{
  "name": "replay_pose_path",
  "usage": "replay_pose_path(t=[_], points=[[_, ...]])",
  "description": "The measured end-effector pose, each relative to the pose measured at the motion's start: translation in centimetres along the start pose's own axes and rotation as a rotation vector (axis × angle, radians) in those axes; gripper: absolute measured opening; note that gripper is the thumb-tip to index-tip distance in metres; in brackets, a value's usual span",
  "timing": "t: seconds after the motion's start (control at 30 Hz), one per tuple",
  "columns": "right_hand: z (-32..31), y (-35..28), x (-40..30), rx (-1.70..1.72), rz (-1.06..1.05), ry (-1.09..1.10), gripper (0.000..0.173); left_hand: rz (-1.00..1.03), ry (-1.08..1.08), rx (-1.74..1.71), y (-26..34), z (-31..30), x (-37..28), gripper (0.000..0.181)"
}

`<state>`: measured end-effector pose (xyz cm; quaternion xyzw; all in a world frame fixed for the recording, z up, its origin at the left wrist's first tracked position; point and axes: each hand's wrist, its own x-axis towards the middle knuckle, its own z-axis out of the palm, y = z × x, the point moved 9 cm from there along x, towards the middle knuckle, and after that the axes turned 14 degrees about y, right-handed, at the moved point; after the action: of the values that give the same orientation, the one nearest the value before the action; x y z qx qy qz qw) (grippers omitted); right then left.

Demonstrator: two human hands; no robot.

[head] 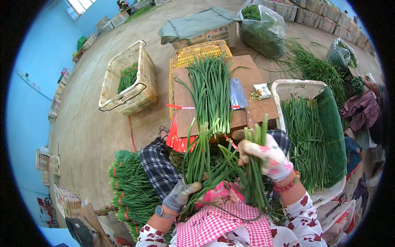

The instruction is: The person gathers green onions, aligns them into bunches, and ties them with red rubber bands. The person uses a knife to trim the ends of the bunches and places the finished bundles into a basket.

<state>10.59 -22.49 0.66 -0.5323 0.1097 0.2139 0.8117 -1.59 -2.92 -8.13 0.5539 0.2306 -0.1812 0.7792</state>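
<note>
My left hand [183, 192], in a grey glove, is closed around a bunch of green garlic chives [199, 157] over my lap. In my right hand [268, 156], which wears a white and pink glove, is a second bunch of stalks [255, 185], thick pale ends up. Ahead of both hands, a pile of chives [209, 92] lies on a brown board [183, 83] set on a yellow plastic crate [200, 51]. A red tie strip [180, 106] runs under the pile. A cleaver [238, 94] rests beside it, near a small packet [262, 90]. Many red strips [177, 137] hang at the board's near edge.
A crate lined with green cloth [331, 136] holds loose chives at right. Tied bundles [132, 188] are stacked at left, behind a white crate [129, 105] with more bundles. Beyond stand a covered crate [197, 24] and a plastic bag of greens [262, 34]. Another person's hand [372, 86] shows far right.
</note>
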Motion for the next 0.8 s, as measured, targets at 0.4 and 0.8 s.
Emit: replay_pose_path(t=[0.4, 0.8], points=[[-4.4, 1.4, 4.6, 0.215, -0.091, 0.265, 0.019, 0.130, 0.008, 0.211, -0.2, 0.4, 0.3, 0.063], [-9.6, -12.4, -4.3, 0.348, -0.558, 0.082, 0.030, -0.003, -0.006, -0.083, 0.1, -1.4, 0.1, 0.054]])
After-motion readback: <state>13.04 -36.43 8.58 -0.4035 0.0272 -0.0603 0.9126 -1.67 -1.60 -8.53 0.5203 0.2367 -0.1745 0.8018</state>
